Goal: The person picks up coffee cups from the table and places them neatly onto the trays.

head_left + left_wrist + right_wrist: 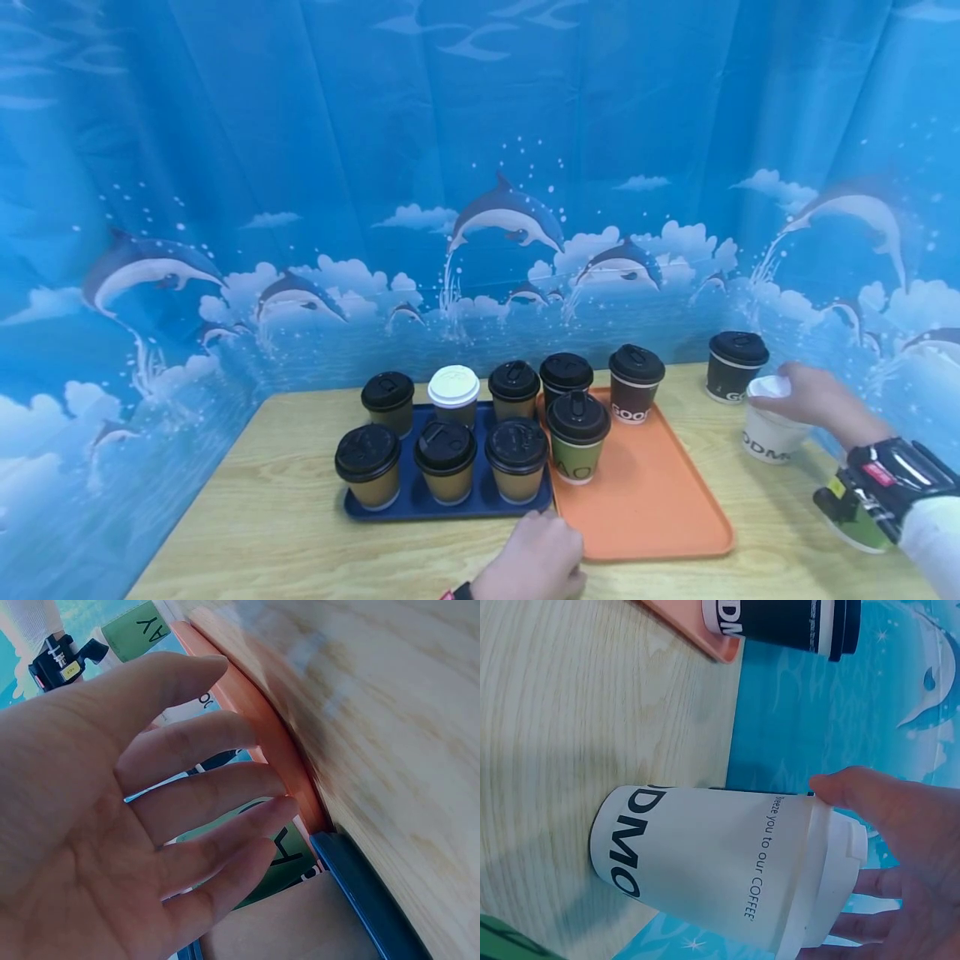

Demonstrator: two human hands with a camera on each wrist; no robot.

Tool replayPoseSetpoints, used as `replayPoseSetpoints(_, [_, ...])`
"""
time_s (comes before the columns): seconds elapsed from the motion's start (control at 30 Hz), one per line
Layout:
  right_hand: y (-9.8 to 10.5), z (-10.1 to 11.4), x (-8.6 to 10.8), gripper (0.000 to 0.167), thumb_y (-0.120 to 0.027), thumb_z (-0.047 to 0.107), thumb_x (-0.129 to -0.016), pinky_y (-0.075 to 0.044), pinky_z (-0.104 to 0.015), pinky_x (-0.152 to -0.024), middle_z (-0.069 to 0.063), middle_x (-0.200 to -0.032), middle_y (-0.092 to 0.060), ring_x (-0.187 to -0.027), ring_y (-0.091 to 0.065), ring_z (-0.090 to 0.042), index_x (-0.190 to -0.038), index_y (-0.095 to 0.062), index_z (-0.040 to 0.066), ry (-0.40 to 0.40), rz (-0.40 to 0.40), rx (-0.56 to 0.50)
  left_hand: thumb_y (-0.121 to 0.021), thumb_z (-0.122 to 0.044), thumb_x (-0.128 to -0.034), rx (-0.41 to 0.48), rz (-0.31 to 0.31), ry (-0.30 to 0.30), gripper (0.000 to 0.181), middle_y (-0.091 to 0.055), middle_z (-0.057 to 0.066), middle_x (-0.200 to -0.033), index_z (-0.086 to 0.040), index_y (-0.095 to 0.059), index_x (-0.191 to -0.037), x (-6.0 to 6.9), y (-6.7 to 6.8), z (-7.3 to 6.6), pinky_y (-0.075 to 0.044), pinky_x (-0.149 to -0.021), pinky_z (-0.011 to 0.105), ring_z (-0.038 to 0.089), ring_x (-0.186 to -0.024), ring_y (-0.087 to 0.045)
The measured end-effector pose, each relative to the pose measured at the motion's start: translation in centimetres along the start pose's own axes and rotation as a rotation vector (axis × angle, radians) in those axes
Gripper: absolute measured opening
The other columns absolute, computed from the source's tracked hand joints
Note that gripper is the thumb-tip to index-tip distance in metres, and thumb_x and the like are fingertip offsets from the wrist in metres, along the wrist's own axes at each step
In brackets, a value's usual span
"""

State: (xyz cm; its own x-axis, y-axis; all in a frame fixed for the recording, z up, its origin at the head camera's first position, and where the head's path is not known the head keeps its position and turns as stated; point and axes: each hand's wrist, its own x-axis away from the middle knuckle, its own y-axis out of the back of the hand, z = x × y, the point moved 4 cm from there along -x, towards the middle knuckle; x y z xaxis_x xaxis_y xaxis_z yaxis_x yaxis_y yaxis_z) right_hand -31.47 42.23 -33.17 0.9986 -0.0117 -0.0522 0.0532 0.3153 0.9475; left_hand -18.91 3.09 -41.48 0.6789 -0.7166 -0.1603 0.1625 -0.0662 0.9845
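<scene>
My right hand (817,404) holds a white paper coffee cup (772,437) by its white lid (825,877), at the table's right side. In the right wrist view, thumb and fingers go round the lid, and the upright cup's base meets or nearly meets the table. My left hand (536,557) is by the front edges of the two trays, fingers loosely bent. The left wrist view shows its palm holding nothing, beside the orange tray's rim (277,742). On the orange tray (645,508) stand a green cup (577,458) and two dark cups.
A blue tray (450,512) left of the orange one bears several brown cups, one with a white lid (453,385). A black cup (731,379) stands behind the white one. Another green cup (862,533) is partly hidden by my right wrist. A dolphin-print curtain (375,208) hangs behind.
</scene>
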Motion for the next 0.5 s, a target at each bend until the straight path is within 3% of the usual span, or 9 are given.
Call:
replayPoseSetpoints(0.27, [0.1, 2.2, 0.4, 0.095, -0.073, 0.051, -0.086, -0.046, -0.069, -0.081, -0.051, -0.127, -0.044, -0.109, -0.047, -0.067, -0.132, -0.038, -0.025, 0.047, -0.018, 0.038, -0.076, -0.022, -0.0749, 0.024, 0.019, 0.006, 0.042, -0.037, -0.011, -0.051, -0.021, -0.042, -0.050, 0.0, 0.1, 0.0, -0.031, -0.049, 0.023, 0.004, -0.050, -0.040])
replayPoseSetpoints(0.5, [0.1, 4.9, 1.1, 0.086, -0.075, 0.047, -0.087, -0.051, -0.064, -0.075, -0.048, -0.117, -0.052, -0.102, -0.054, -0.064, -0.128, -0.043, -0.022, 0.106, -0.056, 0.060, -0.076, -0.022, -0.0754, 0.033, 0.033, 0.007, 0.043, -0.038, -0.011, -0.052, -0.021, -0.041, -0.051, -0.1, 0.0, 0.0, -0.032, -0.050, 0.023, 0.004, -0.051, -0.040])
